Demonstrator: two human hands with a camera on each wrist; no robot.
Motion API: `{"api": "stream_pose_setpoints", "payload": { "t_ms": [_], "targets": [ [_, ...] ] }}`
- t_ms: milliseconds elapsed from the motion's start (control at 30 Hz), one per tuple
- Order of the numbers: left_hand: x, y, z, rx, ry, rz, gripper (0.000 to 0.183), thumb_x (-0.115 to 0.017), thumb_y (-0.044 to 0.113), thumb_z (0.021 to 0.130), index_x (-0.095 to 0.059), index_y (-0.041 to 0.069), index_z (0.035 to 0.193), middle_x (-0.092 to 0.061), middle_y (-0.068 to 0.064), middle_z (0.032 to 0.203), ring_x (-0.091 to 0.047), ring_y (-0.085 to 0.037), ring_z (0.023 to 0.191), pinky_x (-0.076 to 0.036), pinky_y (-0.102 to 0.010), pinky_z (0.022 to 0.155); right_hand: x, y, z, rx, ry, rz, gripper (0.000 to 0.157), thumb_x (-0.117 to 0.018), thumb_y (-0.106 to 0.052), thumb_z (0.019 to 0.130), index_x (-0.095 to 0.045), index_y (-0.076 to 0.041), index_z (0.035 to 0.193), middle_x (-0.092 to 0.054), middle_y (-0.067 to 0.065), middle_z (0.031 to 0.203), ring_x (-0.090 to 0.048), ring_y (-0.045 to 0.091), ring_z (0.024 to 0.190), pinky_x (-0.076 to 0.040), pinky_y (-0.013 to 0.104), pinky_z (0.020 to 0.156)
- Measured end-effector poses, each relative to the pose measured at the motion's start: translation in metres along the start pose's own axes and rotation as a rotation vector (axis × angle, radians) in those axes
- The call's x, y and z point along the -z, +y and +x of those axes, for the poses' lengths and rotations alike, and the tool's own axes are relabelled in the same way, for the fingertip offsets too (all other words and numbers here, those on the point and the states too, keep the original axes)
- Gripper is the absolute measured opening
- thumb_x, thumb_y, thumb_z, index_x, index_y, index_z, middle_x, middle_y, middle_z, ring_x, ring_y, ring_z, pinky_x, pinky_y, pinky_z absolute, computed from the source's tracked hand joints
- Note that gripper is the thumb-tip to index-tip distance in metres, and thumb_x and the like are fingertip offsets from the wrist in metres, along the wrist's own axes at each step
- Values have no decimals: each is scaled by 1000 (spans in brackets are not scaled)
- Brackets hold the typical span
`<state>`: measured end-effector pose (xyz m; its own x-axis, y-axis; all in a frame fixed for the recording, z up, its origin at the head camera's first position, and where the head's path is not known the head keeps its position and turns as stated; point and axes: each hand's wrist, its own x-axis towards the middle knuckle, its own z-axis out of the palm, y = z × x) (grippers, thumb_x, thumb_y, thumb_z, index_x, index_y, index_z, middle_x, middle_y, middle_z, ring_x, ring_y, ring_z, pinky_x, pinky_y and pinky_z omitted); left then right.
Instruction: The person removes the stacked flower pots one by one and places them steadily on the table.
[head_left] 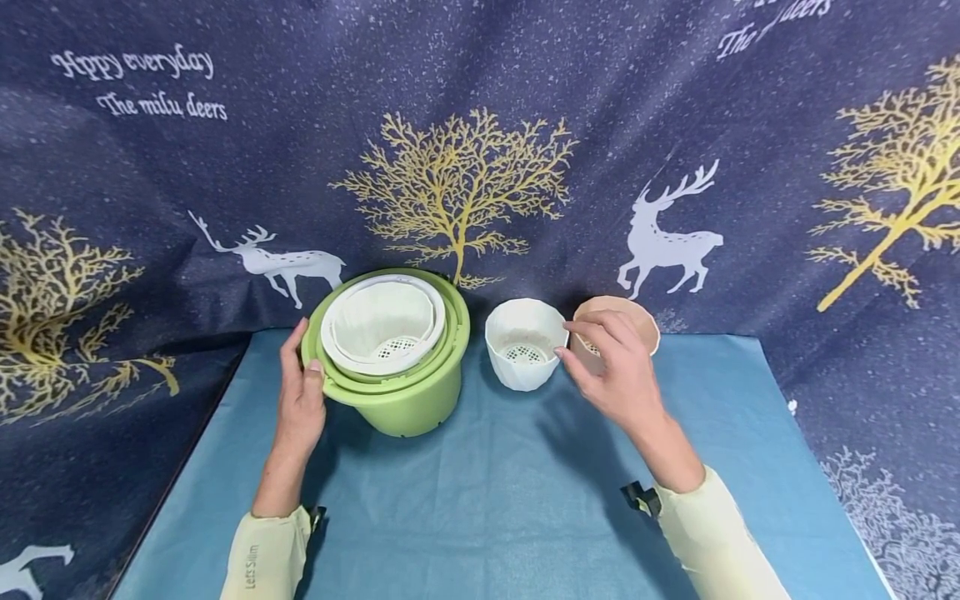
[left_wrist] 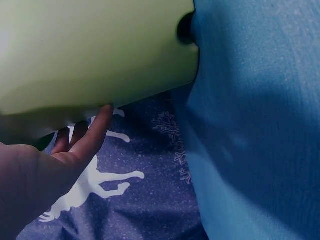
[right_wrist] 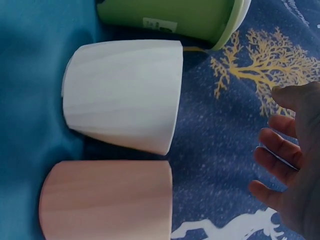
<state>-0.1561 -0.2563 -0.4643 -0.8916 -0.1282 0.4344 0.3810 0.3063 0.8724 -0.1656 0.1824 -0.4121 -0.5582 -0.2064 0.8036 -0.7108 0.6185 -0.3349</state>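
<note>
At the left of the table stands a stack of nested flower pots: a large green pot [head_left: 416, 412], another green rim inside it, and white pots [head_left: 437, 321] with a perforated bottom innermost. My left hand [head_left: 302, 396] holds the large green pot's left rim, thumb on top, fingers against its outer side. A faceted white flower pot [head_left: 521, 379] stands right of the stack, and a pink flower pot [head_left: 647, 321] is beside it. My right hand [head_left: 618, 375] hovers over these two, fingers loosely bent around nothing; it partly hides the pink pot.
A blue cloth [head_left: 465, 517] covers the table. Behind it hangs a dark blue curtain [head_left: 525, 75] printed with trees and deer, close to the backs of the pots.
</note>
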Motion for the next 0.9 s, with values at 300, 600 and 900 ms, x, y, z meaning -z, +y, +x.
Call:
{"api": "stream_pose_setpoints", "payload": {
  "t_ms": [300,600,900],
  "targets": [
    [0,0,-1,13,-10,1,56,-37,13,113,-25,14,169,-22,-7,174,-26,-22,156,-24,-14,117,-8,-13,11,29,-1,33,36,-86,-10,82,-78,-1,115,-72,15,111,-64,35,106,-46,45,98],
    [-1,2,-1,9,-6,21,57,-37,14,113,-26,15,169,-23,-5,174,-25,-22,156,-22,-15,118,-18,-26,21,71,-28,88,35,-85,-14,86,-77,1,117,-71,14,112,-63,33,105,-46,44,95],
    [0,-1,0,12,0,-10,58,-38,12,112,-26,13,168,-23,-8,174,-26,-21,155,-24,-13,117,-35,-47,37,152,-53,143,38,-85,-14,86,-76,-1,121,-70,15,116,-62,34,109,-46,45,97]
  ]
}}
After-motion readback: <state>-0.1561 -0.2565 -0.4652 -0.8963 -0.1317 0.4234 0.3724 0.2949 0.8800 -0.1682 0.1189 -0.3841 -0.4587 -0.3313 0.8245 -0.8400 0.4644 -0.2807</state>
